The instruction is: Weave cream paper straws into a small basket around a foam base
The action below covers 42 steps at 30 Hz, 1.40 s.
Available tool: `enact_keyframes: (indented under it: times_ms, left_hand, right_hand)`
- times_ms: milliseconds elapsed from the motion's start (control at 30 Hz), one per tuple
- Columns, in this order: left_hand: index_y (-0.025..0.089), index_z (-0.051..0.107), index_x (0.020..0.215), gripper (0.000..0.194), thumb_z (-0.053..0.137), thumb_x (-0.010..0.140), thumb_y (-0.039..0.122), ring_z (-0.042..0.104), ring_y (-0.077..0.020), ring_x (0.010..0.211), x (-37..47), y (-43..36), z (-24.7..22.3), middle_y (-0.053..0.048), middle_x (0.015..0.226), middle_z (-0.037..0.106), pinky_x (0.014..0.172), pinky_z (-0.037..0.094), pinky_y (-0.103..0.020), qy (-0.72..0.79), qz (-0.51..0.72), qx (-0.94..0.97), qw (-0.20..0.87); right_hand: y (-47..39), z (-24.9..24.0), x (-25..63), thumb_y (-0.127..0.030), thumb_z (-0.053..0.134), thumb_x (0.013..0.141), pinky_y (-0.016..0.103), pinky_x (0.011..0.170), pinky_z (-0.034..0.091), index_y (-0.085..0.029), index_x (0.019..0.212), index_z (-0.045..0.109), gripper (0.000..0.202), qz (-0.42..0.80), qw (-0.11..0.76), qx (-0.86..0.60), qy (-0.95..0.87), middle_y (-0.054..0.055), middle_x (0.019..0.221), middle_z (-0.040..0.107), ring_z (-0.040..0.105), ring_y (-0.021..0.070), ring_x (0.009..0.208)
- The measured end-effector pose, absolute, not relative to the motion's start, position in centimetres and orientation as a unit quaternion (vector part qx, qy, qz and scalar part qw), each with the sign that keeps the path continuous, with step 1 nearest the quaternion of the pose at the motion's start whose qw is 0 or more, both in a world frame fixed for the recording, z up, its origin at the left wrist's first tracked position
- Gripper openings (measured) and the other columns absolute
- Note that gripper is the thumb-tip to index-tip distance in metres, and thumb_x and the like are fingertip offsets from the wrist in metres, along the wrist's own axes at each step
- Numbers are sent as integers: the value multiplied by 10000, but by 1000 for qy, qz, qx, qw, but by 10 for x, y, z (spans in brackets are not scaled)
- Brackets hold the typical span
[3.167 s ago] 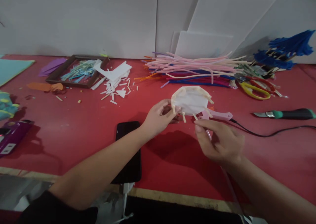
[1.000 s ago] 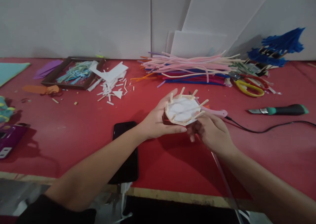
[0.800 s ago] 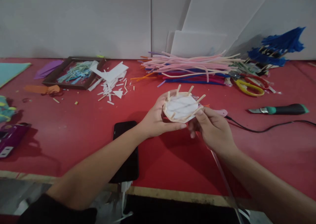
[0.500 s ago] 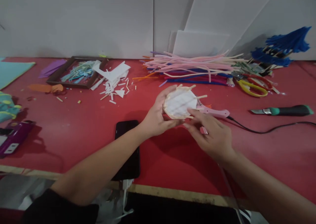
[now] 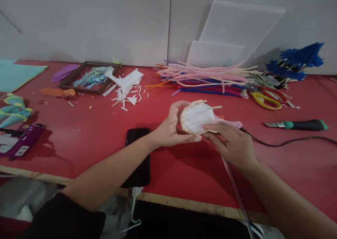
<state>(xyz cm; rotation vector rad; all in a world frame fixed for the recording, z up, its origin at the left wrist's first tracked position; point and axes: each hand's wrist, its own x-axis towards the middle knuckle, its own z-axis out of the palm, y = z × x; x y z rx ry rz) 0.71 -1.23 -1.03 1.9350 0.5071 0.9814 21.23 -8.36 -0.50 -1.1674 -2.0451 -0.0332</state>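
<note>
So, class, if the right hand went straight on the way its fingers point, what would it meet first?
Most likely the white disc: the right hand points leftward at it and seems to be at its edge, though depth leaves contact unclear.

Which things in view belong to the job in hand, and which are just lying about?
Job:
White piece with pale sticks, in left hand; right hand at its edge
Pink corded tool, possibly

Apparently lying about:
Phone
Knife
Scissors
Brown frame
White scraps
</note>
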Motion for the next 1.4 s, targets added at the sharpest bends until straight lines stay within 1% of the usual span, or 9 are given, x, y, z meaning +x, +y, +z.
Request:
enact_keyframes:
  times_ms: [133, 233, 500, 767, 1000, 1067, 1167, 1233, 1400]
  left_hand:
    - [252, 303, 1422, 1026, 846, 587, 497, 322, -380, 1415, 7, -11, -17, -149, 1450, 319, 1136, 277, -564, 186, 406, 779, 439]
    - [271, 194, 1481, 1108, 823, 605, 527, 284, -395, 1439, 5, -10, -20, -172, 1526, 262, 1123, 250, -602, 161, 371, 802, 439]
    - [246, 386, 1411, 1108, 899, 469, 522, 402, -382, 1342, 4, -9, -20, -187, 1405, 410, 1120, 336, -548, 186, 352, 817, 418]
    - [221, 407, 1375, 1140, 872, 415, 624, 395, -379, 1299, 1, -7, -22, -181, 1363, 372, 1122, 328, -573, 213, 345, 830, 382]
    - [203, 632, 1129, 835, 871, 440, 610, 399, -378, 1292, 1, -4, -16, -156, 1272, 493, 1158, 281, -544, 192, 297, 869, 345]
    - [214, 586, 1194, 914, 877, 423, 608, 411, -368, 1288, 1, -4, -19, -145, 1276, 484, 1160, 289, -535, 198, 301, 861, 358]
    - [215, 352, 1378, 1142, 863, 443, 624, 483, -328, 1221, 1, -4, -25, -156, 1315, 384, 1086, 401, -521, 210, 330, 832, 393]
    - [210, 279, 1393, 1156, 847, 479, 633, 510, -308, 1183, 0, -5, -26, -157, 1301, 352, 1047, 441, -510, 211, 330, 828, 401]
    - [198, 488, 1208, 915, 854, 480, 615, 419, -340, 1259, -2, -6, -17, -136, 1256, 374, 1120, 359, -510, 221, 269, 863, 367]
  right_hand:
    - [-78, -7, 227, -304, 552, 933, 317, 736, 583, -267, 1004, 693, 163, 8, 340, -424, -839, 28, 899, 768, 727, 189, 814]
    - [-75, -8, 232, -341, 516, 949, 321, 743, 578, -269, 988, 696, 198, 34, 322, -420, -848, 34, 881, 762, 720, 186, 813]
    - [-75, -3, 228, -331, 493, 959, 311, 712, 580, -257, 977, 689, 211, 58, 331, -388, -858, 41, 842, 746, 706, 175, 787]
    - [-75, -2, 222, -241, 533, 941, 264, 679, 565, -221, 989, 661, 139, 51, 378, -345, -858, 37, 824, 726, 690, 148, 755]
    - [-75, -4, 222, -213, 503, 949, 275, 700, 572, -209, 1019, 631, 147, 27, 356, -333, -873, 52, 857, 727, 700, 156, 789]
    - [-75, -6, 222, -199, 506, 947, 263, 701, 569, -195, 1015, 620, 133, 22, 353, -332, -875, 55, 858, 725, 699, 150, 790]
    - [-76, -7, 222, -203, 503, 951, 257, 711, 566, -189, 1008, 613, 125, 19, 354, -333, -874, 54, 859, 724, 697, 145, 795]
    - [-76, -6, 222, -207, 494, 956, 257, 719, 565, -196, 1007, 611, 128, 19, 354, -335, -873, 49, 860, 724, 696, 144, 796]
    - [-76, -3, 220, -207, 486, 960, 236, 691, 556, -183, 1003, 604, 127, 37, 360, -329, -872, 56, 840, 715, 685, 135, 766]
